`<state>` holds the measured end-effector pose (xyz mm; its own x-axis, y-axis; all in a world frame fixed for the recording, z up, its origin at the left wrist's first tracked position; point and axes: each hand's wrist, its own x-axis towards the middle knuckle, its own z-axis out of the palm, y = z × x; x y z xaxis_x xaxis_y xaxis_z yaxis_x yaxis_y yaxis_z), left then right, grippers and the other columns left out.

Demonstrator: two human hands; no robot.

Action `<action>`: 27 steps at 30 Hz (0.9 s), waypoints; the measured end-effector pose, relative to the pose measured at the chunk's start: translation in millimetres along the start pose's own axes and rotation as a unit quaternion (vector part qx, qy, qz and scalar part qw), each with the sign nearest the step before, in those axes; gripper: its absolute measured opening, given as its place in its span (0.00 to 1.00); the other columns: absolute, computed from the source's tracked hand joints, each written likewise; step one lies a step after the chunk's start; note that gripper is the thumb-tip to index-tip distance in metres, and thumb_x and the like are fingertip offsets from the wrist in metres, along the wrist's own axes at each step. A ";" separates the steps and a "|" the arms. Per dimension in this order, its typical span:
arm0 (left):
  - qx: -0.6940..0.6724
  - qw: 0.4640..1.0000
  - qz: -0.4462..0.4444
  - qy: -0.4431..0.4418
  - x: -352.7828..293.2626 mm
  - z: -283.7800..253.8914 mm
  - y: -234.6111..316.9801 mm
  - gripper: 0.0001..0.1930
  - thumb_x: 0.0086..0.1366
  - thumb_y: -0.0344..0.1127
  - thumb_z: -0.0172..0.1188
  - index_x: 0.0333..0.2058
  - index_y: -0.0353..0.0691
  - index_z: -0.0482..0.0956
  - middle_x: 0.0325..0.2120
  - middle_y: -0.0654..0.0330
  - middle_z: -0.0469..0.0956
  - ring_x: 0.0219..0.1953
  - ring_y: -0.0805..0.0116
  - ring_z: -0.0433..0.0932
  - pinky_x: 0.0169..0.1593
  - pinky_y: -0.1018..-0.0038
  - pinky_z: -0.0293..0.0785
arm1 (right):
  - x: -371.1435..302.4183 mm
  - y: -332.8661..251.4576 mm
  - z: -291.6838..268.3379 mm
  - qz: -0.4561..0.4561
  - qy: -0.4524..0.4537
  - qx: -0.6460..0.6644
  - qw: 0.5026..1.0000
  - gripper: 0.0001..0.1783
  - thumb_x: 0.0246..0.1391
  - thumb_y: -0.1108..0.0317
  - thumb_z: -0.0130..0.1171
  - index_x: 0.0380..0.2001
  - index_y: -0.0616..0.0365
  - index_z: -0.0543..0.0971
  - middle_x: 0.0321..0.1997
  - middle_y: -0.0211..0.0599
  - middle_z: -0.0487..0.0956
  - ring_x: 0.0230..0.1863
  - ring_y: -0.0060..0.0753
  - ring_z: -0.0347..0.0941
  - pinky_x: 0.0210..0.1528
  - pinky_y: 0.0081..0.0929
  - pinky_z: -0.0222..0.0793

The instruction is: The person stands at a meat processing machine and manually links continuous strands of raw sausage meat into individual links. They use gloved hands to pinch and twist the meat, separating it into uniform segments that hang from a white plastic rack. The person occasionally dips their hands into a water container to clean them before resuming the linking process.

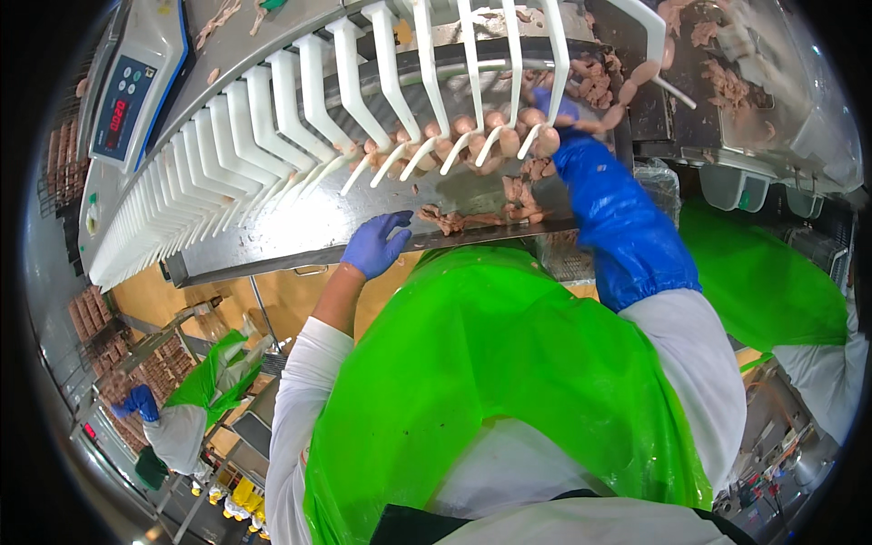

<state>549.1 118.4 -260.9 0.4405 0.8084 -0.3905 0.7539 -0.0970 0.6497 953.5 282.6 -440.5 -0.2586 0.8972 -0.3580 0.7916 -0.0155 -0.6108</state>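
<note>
My left hand point(374, 243), in a thin purple-blue glove, rests at the near edge of the metal tray point(300, 232). Its fingers are stretched out, the thumb apart, and nothing is in it. Over the tray's right part reaches my right hand point(556, 105), gloved, with a blue plastic sleeve on the forearm. It is blurred and partly behind a white hook, so its grip does not show. Beside it a chain of linked sausages point(614, 116) curves up to the right. More sausage links point(490, 145) hang on the tips of the white hooks point(350, 86).
Loose casing and meat scraps point(520, 200) lie in the tray, with a heap of pale sausage pieces point(590, 80) behind. A scale with a lit display point(123, 113) stands at the far left. A person in a green apron point(763, 272) stands at my right; another point(204, 386) works beyond at left.
</note>
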 end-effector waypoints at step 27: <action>-0.564 0.815 -0.036 0.127 -11.6 -7.9 10.4 0.11 0.61 0.33 0.44 0.28 0.34 0.74 0.56 0.46 0.71 0.58 0.57 0.72 0.62 0.68 0.65 | -133.9 -111.5 41.9 -0.219 -0.126 0.017 0.967 0.25 0.55 0.46 0.56 0.48 0.53 0.76 0.44 0.46 0.81 0.47 0.52 0.77 0.52 0.46 0.70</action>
<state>547.9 112.6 -244.5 0.1916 0.8962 -0.4001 -0.2175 0.4363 0.8731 876.7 145.7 -354.0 -0.6962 0.6841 -0.2176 0.5574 0.3241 -0.7644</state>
